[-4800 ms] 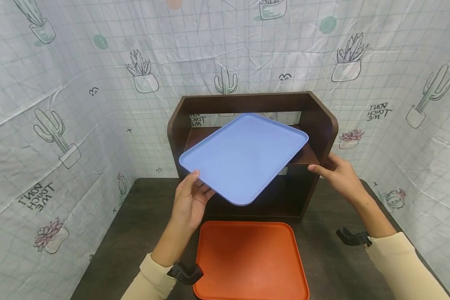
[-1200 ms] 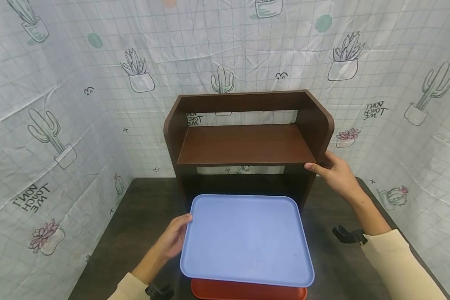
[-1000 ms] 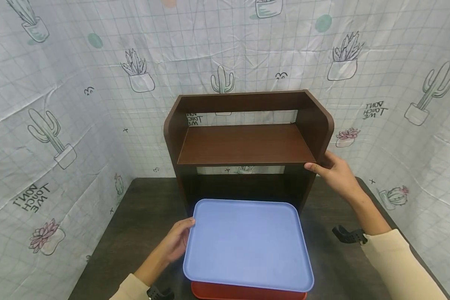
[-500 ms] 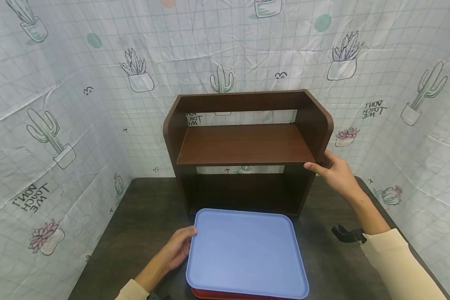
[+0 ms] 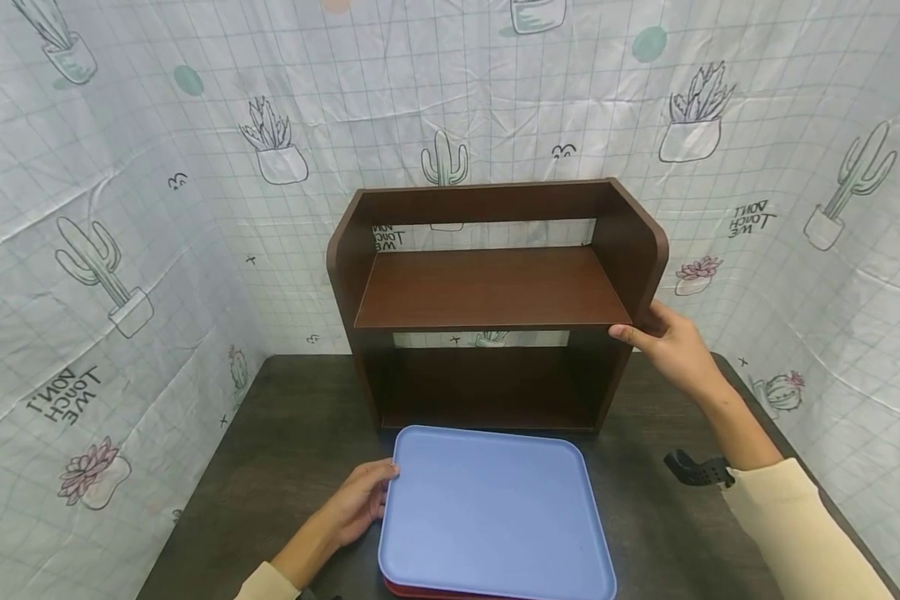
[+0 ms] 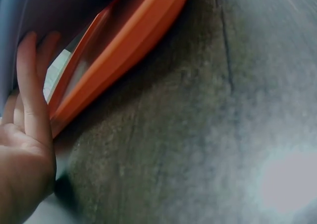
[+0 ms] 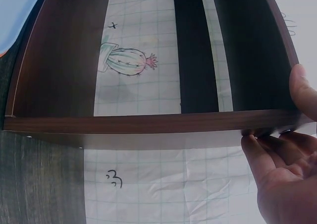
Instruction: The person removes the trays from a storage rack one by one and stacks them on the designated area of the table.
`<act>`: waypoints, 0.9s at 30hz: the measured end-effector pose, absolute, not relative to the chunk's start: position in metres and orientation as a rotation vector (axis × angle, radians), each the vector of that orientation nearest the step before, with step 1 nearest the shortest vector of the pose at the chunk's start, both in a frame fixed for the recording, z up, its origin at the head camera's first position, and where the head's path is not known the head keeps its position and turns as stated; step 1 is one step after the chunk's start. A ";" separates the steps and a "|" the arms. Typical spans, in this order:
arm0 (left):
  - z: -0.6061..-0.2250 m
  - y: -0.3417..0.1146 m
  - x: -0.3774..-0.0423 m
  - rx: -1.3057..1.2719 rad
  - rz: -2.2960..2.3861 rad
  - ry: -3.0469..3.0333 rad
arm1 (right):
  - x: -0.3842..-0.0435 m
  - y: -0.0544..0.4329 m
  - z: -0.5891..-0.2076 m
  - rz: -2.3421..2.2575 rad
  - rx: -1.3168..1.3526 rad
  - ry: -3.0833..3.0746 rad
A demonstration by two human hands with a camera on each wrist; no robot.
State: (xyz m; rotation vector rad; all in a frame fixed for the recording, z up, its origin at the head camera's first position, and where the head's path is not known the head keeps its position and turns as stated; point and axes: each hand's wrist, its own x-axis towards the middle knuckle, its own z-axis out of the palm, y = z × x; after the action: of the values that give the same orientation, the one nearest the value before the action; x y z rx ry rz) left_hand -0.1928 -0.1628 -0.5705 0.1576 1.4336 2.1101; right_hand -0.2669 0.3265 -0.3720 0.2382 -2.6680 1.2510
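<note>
A blue rectangular tray [image 5: 495,517] lies right over an orange tray [image 6: 133,43], of which only a thin strip shows at the front in the head view. My left hand [image 5: 356,504] holds the blue tray by its left edge, thumb at the rim and fingers under it. From the left wrist, a gap separates the blue tray's underside from the orange rim. Behind stands a dark brown two-tier shelf [image 5: 487,287]. On its right side panel my right hand [image 5: 678,354] keeps a grip, thumb at the front and fingers around the outside.
The shelf stands on a dark wood-grain table [image 5: 285,433], just behind the blue tray. A white grid-patterned cloth [image 5: 285,233] with cactus drawings encloses the back and sides. Both shelf tiers hold nothing.
The blue tray has come off the upper shelf, tilted at first, then moved toward me and down over the orange tray, led by my left hand. My right hand has stayed on the shelf.
</note>
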 end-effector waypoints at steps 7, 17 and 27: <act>-0.567 -0.165 -0.192 0.096 2.011 1.557 | -0.267 0.327 -0.372 1.258 0.245 -2.675; -0.557 -0.168 -0.194 0.095 1.876 1.730 | -0.268 0.329 -0.374 1.250 0.238 -2.670; -0.539 -0.164 -0.191 0.101 1.665 2.211 | -0.267 0.328 -0.376 1.255 0.244 -2.663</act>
State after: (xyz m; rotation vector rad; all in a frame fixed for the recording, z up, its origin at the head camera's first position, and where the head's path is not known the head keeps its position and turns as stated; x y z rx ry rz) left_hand -0.1906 -0.1641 -0.5393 0.1011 2.2112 1.6654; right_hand -0.2673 0.3283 -0.3759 0.2440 -2.6629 1.2553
